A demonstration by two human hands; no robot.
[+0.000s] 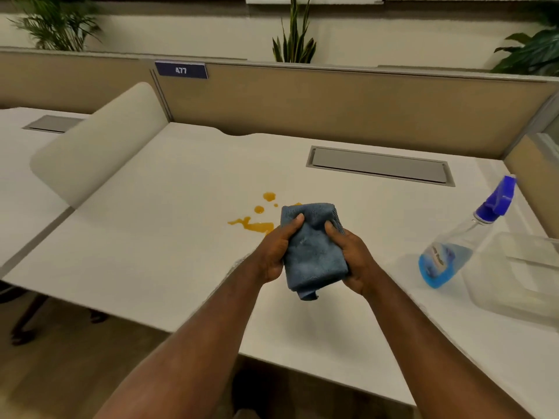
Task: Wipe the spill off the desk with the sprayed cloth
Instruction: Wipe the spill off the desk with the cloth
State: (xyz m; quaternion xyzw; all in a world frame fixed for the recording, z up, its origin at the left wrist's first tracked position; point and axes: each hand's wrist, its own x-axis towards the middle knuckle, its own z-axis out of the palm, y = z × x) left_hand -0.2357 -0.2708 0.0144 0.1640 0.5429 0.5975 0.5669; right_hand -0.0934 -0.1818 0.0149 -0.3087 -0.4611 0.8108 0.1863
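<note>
A folded blue cloth (pixel 311 252) is held above the white desk (pixel 169 237) between both hands. My left hand (pixel 276 252) grips its left side, thumb on top. My right hand (pixel 352 261) grips its right side. An orange spill (pixel 252 223) lies on the desk just left of and beyond the cloth, as a puddle with a few separate drops. The cloth's upper edge covers part of the spill.
A spray bottle (pixel 456 246) with blue liquid and a blue trigger stands at the right, next to a clear plastic container (pixel 520 276). A grey cable hatch (pixel 379 164) sits at the back. Beige partitions (pixel 332 101) bound the desk. A rounded divider (pixel 99 140) stands left.
</note>
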